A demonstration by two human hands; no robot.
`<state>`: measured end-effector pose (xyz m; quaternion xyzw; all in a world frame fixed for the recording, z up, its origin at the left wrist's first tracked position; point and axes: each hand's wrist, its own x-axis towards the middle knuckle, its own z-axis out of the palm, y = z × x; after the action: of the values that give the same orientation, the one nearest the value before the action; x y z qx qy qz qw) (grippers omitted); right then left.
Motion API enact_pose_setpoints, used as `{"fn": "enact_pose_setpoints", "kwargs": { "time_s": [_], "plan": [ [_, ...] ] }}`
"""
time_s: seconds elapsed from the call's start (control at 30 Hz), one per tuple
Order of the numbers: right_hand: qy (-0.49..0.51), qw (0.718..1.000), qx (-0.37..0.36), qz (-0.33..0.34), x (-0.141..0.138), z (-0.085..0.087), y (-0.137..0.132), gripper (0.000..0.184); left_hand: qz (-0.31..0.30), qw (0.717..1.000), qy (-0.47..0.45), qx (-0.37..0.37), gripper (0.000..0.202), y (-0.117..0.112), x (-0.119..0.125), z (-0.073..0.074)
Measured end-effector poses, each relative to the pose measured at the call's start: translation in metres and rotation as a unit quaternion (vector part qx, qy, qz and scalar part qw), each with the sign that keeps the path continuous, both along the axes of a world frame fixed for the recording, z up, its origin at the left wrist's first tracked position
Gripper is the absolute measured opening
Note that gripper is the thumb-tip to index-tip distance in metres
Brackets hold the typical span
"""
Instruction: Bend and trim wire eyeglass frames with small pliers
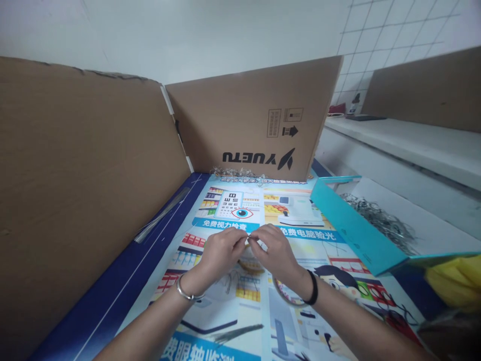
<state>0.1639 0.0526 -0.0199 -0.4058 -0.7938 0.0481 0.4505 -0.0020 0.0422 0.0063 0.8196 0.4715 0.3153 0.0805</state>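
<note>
My left hand (pixel 221 250) and my right hand (pixel 276 250) meet over the middle of a printed poster (pixel 233 210) that covers the table. Both hands are closed in a pinch, fingertips touching around a small thin metal piece (pixel 251 239) held between them. A silver bangle is on my left wrist and a black band on my right. A bundle of thin metal wires (pixel 236 333) lies on the poster near my left forearm.
Brown cardboard walls stand on the left (pixel 75 200) and at the back (pixel 255 120). A teal box (pixel 356 230) with a heap of small metal parts (pixel 379 218) lies at the right. More wires (pixel 161 215) rest along the left wall. A yellow bag (pixel 456 281) is at far right.
</note>
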Motion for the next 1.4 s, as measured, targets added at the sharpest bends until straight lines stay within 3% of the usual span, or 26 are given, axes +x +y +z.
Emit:
{"fn": "enact_pose_setpoints", "kwargs": {
  "time_s": [0.67, 1.03, 1.4],
  "plan": [
    [0.037, 0.994, 0.028, 0.1, 0.005, -0.001, 0.005, 0.007, -0.064, 0.994, 0.022, -0.084, 0.022, 0.002, -0.006, 0.015],
    [0.018, 0.988, -0.029, 0.149, 0.009, 0.006, 0.006, 0.011, -0.08, 0.987, -0.014, -0.136, 0.021, 0.005, -0.007, 0.015],
    [0.031, 0.993, -0.037, 0.112, 0.007, 0.003, 0.004, 0.004, -0.078, 0.989, 0.002, -0.128, 0.022, 0.003, -0.005, 0.018]
  ]
}}
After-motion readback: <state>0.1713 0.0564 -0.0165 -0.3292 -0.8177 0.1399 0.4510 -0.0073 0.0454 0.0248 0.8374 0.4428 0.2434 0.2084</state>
